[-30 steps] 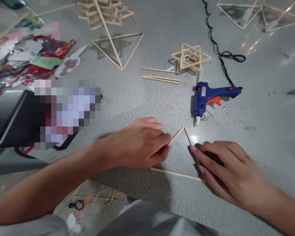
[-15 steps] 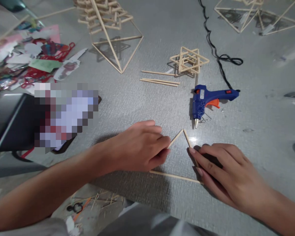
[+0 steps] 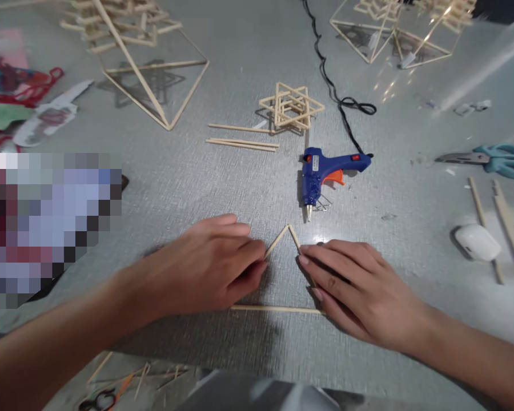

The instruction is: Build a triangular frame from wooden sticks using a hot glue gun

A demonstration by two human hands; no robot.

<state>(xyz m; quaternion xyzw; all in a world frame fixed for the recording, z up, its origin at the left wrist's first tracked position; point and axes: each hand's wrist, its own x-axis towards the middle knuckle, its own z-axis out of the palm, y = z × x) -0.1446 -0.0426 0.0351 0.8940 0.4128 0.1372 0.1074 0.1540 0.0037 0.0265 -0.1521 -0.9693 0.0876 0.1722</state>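
Thin wooden sticks lie in a triangle on the grey table. My left hand has its fingers closed on the left stick, whose lower part is hidden. Against the right stick rest the fingertips of my right hand, fingers stretched out flat. The two sticks meet at the top corner. A bottom stick runs between the hands, its ends near or under them. Above the corner lies a blue glue gun, nozzle toward me.
Behind are a small star-shaped stick frame, loose sticks and a large stick structure. Scissors and a white case lie right. A blurred phone and paper scraps are left.
The view has shifted right, bringing the scissors and white case into sight. My right hand has come slightly nearer the top corner; the bottom stick now lies more level.
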